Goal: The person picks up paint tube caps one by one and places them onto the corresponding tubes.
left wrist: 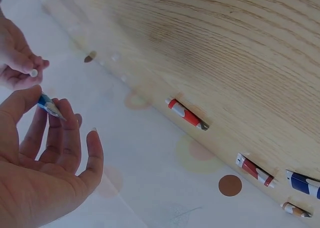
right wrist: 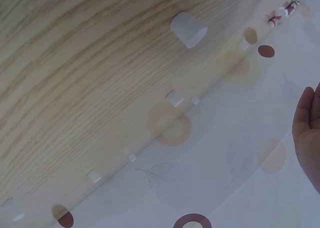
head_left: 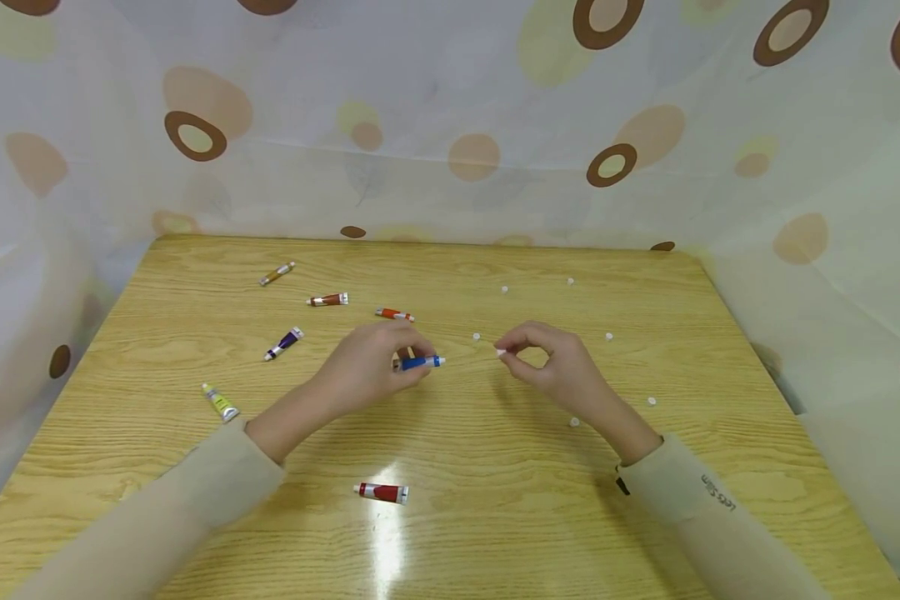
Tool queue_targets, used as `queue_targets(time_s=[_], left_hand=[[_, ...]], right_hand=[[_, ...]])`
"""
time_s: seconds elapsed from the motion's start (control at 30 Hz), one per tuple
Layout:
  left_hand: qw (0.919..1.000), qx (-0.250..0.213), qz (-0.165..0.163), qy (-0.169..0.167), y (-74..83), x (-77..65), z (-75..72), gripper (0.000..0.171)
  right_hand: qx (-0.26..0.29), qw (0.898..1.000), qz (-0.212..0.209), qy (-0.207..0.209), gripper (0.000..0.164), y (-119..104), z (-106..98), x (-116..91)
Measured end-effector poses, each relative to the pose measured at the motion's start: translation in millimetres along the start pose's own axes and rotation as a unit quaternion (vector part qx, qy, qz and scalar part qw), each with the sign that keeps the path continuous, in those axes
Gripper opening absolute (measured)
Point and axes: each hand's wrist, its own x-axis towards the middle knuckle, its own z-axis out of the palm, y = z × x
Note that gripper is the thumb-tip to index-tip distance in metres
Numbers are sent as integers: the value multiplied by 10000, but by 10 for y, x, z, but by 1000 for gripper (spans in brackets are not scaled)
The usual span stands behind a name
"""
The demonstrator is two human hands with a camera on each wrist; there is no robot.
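Note:
Above the middle of the table, my left hand (head_left: pixel 371 367) pinches a small blue paint tube (head_left: pixel 422 362) between thumb and fingers. Its narrow white tip points right, towards the other hand. Facing it across a gap, my right hand (head_left: pixel 562 371) pinches a tiny white cap (head_left: pixel 501 352) with thumb and index finger. The left wrist view shows the blue tube (left wrist: pixel 48 107) at the fingertips and the cap (left wrist: pixel 33 73) apart from it. Only an edge of the right hand (right wrist: pixel 309 133) enters the right wrist view, and its fingertips are out of frame there.
Several paint tubes lie on the left: ochre (head_left: pixel 277 273), brown (head_left: pixel 327 300), orange-red (head_left: pixel 395 314), purple (head_left: pixel 283 343) and yellow (head_left: pixel 220 402). A dark red tube (head_left: pixel 382 493) lies nearer the front. Several loose white caps (head_left: pixel 609 337) are spread over the right side. Patterned sheeting (head_left: pixel 420 192) borders the table.

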Motion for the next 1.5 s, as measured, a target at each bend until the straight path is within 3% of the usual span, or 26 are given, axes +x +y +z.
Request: queue_targets(time_s=[0.3, 1.13, 1.5], left_hand=[[9999, -31, 93, -27, 77, 83, 42, 9], [9990, -172, 409, 39, 199, 179, 116, 11], [9992, -208, 331, 22, 210, 179, 110, 12]], right_hand=[[396, 9991, 81, -110, 10, -81, 39, 5], [547, 9966, -614, -4, 12, -200, 167, 33], [594, 9976, -354, -88, 8, -200, 167, 19]])
